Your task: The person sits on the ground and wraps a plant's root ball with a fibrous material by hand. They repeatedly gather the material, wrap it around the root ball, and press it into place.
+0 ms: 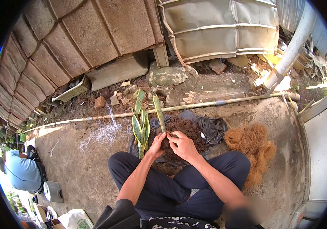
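A snake plant leaf (158,112) stands upright between my hands, its lower end pinched in the fingers of my left hand (156,146). My right hand (182,146) touches that same end with thumb and forefinger. Behind and under both hands lies a heap of dark brown soil (185,128) on a black plastic bag (212,126). More snake plant leaves with yellow edges (141,128) rise just left of my left hand. White tangled string (106,136) spreads further left. Orange-brown coconut fibre (250,146) is piled to the right.
A long thin pipe (186,106) crosses the ground beyond the soil, with broken bricks (99,102) and stones behind it. Another person in a light blue shirt (23,171) is at the far left, near a small plastic stool (52,191). A white pole (291,48) slants at the right.
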Demonstrator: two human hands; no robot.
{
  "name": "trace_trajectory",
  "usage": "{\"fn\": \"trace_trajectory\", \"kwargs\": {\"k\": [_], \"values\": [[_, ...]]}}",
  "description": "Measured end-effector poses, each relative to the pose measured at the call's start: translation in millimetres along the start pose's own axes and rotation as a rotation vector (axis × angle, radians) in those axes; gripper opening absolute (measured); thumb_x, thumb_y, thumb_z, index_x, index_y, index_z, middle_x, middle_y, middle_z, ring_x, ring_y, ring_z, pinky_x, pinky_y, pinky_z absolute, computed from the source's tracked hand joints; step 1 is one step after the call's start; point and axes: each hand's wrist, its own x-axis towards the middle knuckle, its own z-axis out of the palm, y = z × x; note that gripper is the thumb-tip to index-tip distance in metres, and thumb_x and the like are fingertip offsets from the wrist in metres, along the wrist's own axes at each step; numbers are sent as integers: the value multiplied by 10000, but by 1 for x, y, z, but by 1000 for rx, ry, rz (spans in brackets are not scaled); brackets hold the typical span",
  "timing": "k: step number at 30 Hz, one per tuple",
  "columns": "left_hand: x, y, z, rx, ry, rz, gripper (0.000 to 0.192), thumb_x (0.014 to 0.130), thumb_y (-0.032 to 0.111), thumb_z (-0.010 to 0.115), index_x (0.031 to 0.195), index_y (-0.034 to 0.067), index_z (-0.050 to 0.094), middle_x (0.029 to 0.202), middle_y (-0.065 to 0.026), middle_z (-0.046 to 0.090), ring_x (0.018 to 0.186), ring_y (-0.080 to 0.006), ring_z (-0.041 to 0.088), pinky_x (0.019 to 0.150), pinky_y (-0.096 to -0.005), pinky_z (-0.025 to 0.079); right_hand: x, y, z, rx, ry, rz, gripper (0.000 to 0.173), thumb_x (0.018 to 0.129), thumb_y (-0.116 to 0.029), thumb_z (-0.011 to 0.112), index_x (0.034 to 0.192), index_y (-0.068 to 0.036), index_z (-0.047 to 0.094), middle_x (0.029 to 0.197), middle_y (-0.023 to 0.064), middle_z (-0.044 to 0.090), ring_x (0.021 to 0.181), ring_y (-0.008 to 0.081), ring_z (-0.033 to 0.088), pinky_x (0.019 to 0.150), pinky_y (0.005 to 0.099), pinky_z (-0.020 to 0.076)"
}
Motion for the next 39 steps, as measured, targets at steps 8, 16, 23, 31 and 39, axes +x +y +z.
{"fn": "trace_trajectory", "kwargs": {"k": [8,16,23,31,39], "values": [[6,-2,1,-144,-27,9,457,973,520,522,1166,109,573,1034,-64,659,954,-209,644,859,-401,528,13,15,6,281,64,10,285,923,-72,594,1196,-42,669,1124,153,671,734,226,710,661,316,578],[7,1,10,-120,-17,0,312,998,375,550,1135,95,561,1008,-68,645,866,-188,650,727,-353,562,14,16,1,375,28,151,271,928,-53,593,1185,-12,666,1084,146,680,695,217,707,642,309,571],[9,7,22,-238,69,-87,329,957,475,568,1061,166,614,989,-9,652,915,-167,633,776,-377,522,13,14,4,228,81,100,263,920,-46,601,1170,-22,679,1027,136,668,760,226,686,712,333,545],[10,8,22,-268,125,-10,274,956,372,602,1026,107,601,913,-39,643,787,-171,629,690,-352,540,14,8,6,235,96,19,277,891,-20,620,1162,-16,680,1040,131,654,847,257,682,750,333,544],[9,10,30,-302,129,38,215,956,312,589,948,97,596,859,-30,624,784,-150,612,688,-339,515,7,13,12,116,114,-89,277,884,-6,619,1153,-12,682,1050,130,631,836,239,687,750,335,556]]}}
